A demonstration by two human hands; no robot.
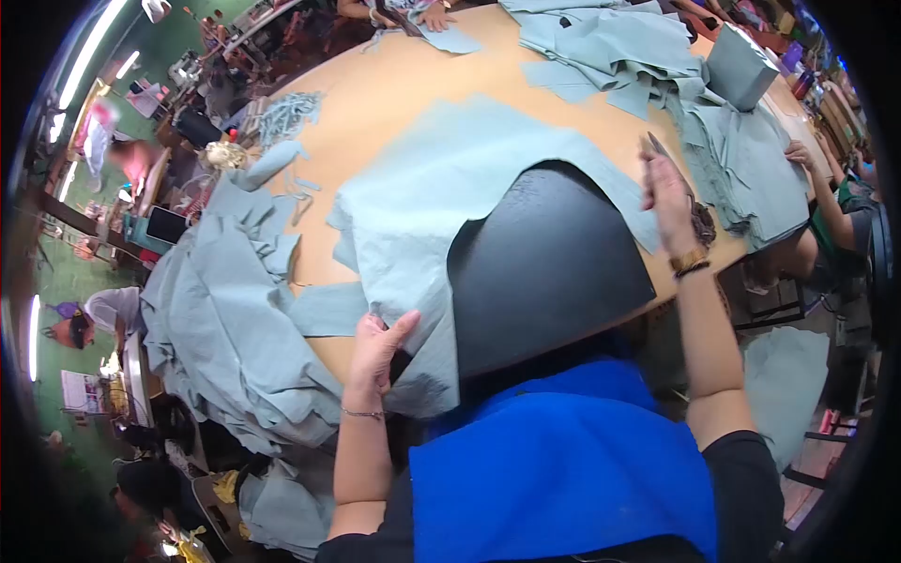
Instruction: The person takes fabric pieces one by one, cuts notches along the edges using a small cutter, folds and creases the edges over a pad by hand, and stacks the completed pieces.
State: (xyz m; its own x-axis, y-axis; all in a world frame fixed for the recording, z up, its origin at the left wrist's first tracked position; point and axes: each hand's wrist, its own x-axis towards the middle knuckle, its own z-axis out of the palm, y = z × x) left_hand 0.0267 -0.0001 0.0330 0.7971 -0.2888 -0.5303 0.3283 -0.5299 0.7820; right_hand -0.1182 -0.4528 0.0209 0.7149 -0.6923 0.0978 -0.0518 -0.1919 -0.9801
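My left hand (380, 349) is closed on the near left edge of a pale grey-green fabric piece (413, 206). This piece spreads over the table, with a curved edge around a black panel (554, 253). The panel lies at the table's near edge, partly covered by the fabric. In my right hand (668, 192) are scissors (656, 144), with their pointed blades up and away from me; their handles are mostly hidden by the fingers. That hand is above the table, just right of the fabric piece. A dark bundle (702, 223) sits beside its wrist.
A large heap of crumpled fabric (225, 310) hangs over the table's left side. Thin scraps (286, 114) lie behind it. Stacked fabric (751, 169) and a grey-green block (741, 68) stand right. Other people's hands (436, 16) work at the far edge and right side.
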